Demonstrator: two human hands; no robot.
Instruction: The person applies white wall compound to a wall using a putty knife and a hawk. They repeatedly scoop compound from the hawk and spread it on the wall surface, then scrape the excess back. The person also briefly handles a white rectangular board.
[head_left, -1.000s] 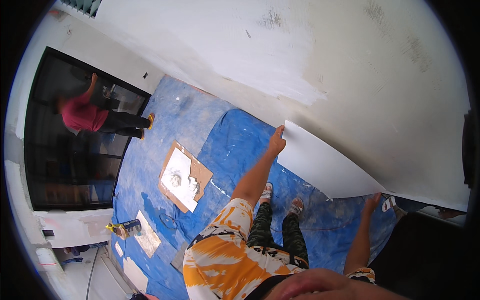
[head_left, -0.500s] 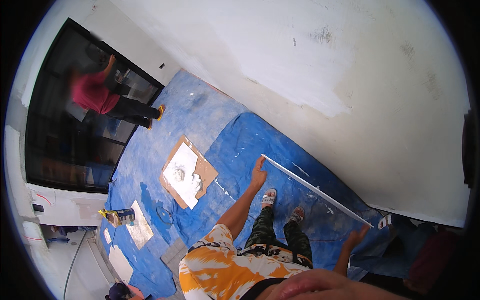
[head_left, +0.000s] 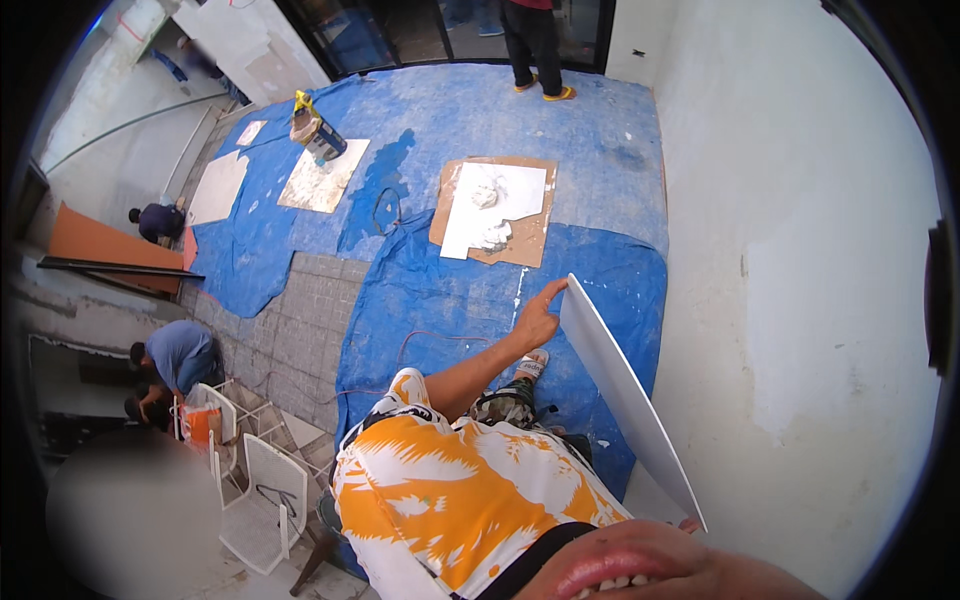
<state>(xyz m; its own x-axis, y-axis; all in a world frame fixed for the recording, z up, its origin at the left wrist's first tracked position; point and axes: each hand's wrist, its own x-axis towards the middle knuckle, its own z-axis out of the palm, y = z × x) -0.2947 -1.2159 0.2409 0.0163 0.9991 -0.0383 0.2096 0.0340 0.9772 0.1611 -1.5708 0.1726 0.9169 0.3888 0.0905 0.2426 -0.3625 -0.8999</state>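
My left hand (head_left: 538, 318) is closed on the upper corner of a thin, flat white board (head_left: 630, 400), its thumb and fingers at the board's edge. The board stands tilted between my body and the wall at my right. At its near lower end a few fingertips of my right hand (head_left: 688, 525) show at the edge, gripping it. Most of that hand is hidden behind the board and my body.
A blue tarp (head_left: 395, 345) covers much of the floor. Ahead lies brown cardboard (head_left: 535, 225) bearing a white sheet (head_left: 520, 190) with white paste. A bucket (head_left: 318, 135) stands farther left, white chairs (head_left: 262, 490) nearer. People work at left; another person (head_left: 535, 50) stands by dark glass doors.
My view has swung to the left, bringing chairs and more people into sight. The board shows more of its broad face, and my right hand is now mostly hidden.
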